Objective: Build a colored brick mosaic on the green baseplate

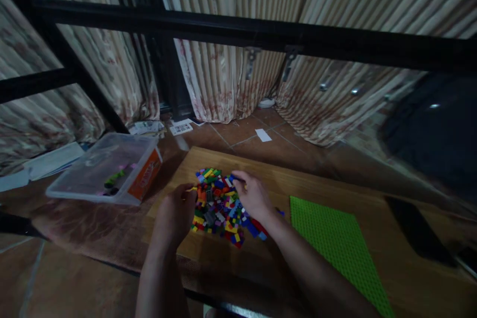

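A heap of loose, many-coloured toy building bricks point(219, 203) lies on the wooden table point(276, 174). My left hand point(178, 211) is at the heap's left edge, its fingers curled in a pinch around a small yellow brick point(192, 189). Over the upper right of the heap, my right hand point(254, 196) has thumb and forefinger closed on a small blue brick point(232, 178). The light is dim, so the exact brick shapes are hard to make out. To the right of my right forearm lies a green studded baseplate point(331, 238).
A clear plastic box point(100, 169) with an orange label and a few pieces inside stands left of the table. A dark phone-like slab point(419, 231) lies at the table's right. A black metal bar point(238, 30) crosses before striped curtains point(219, 84). Papers point(182, 127) lie on the tiled floor.
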The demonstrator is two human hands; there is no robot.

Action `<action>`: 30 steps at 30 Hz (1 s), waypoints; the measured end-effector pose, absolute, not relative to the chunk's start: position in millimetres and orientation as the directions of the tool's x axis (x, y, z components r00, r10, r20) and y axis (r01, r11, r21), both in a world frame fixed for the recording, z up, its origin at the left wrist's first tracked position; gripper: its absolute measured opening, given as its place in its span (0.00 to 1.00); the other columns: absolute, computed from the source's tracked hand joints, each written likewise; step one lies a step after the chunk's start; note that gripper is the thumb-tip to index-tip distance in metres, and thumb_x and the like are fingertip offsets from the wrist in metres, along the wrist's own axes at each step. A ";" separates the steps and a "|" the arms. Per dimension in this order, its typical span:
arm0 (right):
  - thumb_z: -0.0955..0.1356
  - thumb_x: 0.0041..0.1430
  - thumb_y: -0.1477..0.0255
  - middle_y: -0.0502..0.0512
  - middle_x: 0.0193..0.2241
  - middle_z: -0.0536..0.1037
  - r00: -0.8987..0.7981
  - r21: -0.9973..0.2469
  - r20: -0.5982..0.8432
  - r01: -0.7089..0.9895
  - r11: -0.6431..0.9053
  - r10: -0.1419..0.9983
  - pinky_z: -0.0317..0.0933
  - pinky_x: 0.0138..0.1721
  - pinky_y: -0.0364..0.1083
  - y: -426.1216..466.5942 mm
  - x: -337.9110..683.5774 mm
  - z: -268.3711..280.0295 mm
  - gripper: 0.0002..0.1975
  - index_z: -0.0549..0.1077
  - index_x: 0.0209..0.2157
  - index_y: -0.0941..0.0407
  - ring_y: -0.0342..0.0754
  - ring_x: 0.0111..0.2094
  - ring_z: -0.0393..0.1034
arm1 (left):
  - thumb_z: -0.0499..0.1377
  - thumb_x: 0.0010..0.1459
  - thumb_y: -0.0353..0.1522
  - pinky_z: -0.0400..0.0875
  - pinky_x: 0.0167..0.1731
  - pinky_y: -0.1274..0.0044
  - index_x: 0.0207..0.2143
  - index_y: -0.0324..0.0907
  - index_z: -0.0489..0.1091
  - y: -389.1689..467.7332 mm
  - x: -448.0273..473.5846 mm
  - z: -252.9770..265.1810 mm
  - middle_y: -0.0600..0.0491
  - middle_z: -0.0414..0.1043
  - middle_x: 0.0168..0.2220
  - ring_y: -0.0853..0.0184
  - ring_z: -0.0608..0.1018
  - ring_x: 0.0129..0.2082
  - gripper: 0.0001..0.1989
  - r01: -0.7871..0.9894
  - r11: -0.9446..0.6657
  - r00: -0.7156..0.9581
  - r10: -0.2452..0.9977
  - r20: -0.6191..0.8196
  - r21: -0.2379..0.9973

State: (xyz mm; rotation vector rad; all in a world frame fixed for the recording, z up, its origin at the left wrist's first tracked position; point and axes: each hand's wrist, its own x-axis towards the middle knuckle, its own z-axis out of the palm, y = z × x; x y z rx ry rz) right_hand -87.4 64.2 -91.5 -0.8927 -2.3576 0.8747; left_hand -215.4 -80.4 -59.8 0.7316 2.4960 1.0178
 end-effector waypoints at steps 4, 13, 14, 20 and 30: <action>0.63 0.59 0.71 0.54 0.45 0.78 -0.645 -0.818 0.201 0.303 0.488 0.737 0.65 0.47 0.47 49.8 -27.8 -77.8 0.16 0.72 0.49 0.53 0.47 0.44 0.73 | 0.52 0.56 0.38 0.68 0.32 0.76 0.44 0.40 0.73 -65.9 -199.3 -52.3 0.49 0.78 0.35 0.61 0.78 0.35 0.18 0.404 0.488 -0.742 0.670 -0.035 0.774; 0.70 0.44 0.70 0.55 0.32 0.81 -0.168 -0.968 -0.006 0.247 0.036 0.986 0.68 0.43 0.52 101.6 122.8 -121.5 0.11 0.77 0.34 0.56 0.51 0.35 0.75 | 0.51 0.60 0.36 0.70 0.40 0.74 0.48 0.41 0.71 -13.8 -77.1 -50.1 0.49 0.77 0.39 0.64 0.77 0.38 0.17 0.489 0.190 -0.307 0.951 -0.036 0.851; 0.70 0.44 0.71 0.55 0.32 0.80 -0.163 -0.964 0.003 0.262 0.046 0.987 0.68 0.42 0.52 104.6 128.9 -123.1 0.11 0.77 0.34 0.55 0.51 0.35 0.75 | 0.50 0.60 0.34 0.70 0.40 0.74 0.48 0.42 0.70 -9.6 -64.7 -52.5 0.50 0.77 0.38 0.65 0.77 0.37 0.16 0.528 0.188 -0.262 0.964 -0.052 0.828; 0.65 0.52 0.74 0.53 0.35 0.78 -0.331 -0.869 0.181 0.388 0.308 0.926 0.65 0.43 0.48 104.5 134.1 -121.1 0.11 0.78 0.35 0.53 0.47 0.38 0.73 | 0.51 0.59 0.29 0.67 0.42 0.72 0.47 0.41 0.71 6.2 -28.8 -63.5 0.46 0.75 0.42 0.62 0.77 0.40 0.16 0.697 0.264 -0.230 0.963 -0.141 0.666; 0.63 0.53 0.82 0.55 0.34 0.76 -0.471 -0.752 0.197 0.490 0.441 0.860 0.64 0.41 0.45 96.2 120.4 -120.7 0.13 0.76 0.35 0.56 0.46 0.36 0.71 | 0.57 0.51 0.53 0.71 0.30 0.71 0.34 0.46 0.77 -29.1 3.7 -5.9 0.49 0.75 0.28 0.61 0.77 0.32 0.22 -0.151 -0.093 -0.026 0.996 0.090 0.984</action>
